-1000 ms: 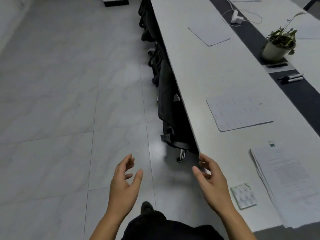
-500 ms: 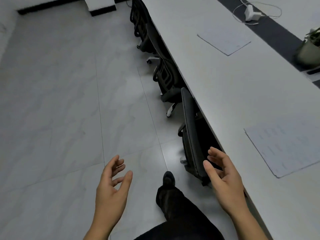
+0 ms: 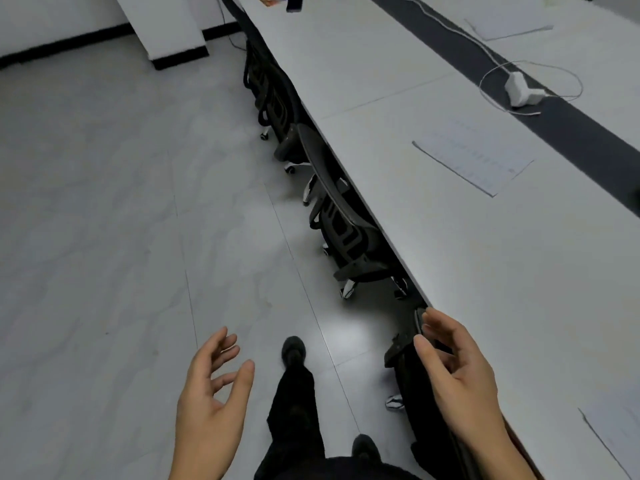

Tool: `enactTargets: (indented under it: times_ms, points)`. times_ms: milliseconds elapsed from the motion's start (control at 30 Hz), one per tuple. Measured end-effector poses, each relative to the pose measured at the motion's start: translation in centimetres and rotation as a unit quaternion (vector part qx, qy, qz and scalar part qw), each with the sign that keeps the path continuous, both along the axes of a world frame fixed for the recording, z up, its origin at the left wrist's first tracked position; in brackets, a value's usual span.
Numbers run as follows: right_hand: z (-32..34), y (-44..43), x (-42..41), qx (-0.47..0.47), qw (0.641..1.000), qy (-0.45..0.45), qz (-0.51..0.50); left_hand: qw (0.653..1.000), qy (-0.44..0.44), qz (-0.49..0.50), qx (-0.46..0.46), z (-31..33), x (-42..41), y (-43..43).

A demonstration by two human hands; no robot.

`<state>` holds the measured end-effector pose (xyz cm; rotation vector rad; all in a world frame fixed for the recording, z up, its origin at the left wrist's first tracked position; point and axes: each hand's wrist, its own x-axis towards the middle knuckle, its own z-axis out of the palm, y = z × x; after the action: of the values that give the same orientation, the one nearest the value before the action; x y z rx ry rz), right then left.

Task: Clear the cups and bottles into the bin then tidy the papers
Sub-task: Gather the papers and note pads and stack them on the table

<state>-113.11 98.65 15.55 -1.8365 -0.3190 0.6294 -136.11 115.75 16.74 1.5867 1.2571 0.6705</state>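
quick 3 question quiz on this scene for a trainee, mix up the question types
1. True or false: the person's left hand holds a paper cup.
2. The white power adapter with its looped cable lies on: A the floor; B the long white table; C a chair seat.
3. Fill in: the black wheeled office chairs are tucked ___ the table.
Key: 1 false, it is open and empty; 2 B; 3 under.

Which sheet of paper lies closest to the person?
The cut-off sheet at bottom right; the printed sheet and far sheet lie farther up the table.
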Motion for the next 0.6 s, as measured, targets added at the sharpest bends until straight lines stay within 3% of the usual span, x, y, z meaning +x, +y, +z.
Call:
enactTargets:
  times_ms: [167,333,600]
  points:
    - [-0.7,7.7,3.4,-0.040,0.991,0.003,-0.127,0.990,-0.006,-0.133,-0.037,-2.7,8.0,11.9]
    - [2.3,13.2,7.3,-0.043,0.972,-0.032,-0.230,0.956,0.007,-0.291,-0.031,-0.4,17.9,22.3]
    - [0.3,15.5,12.2,-0.071,0.928,-0.023,-0.366,0.890,0.048,-0.453,-0.016,-1.3,32.2,28.2]
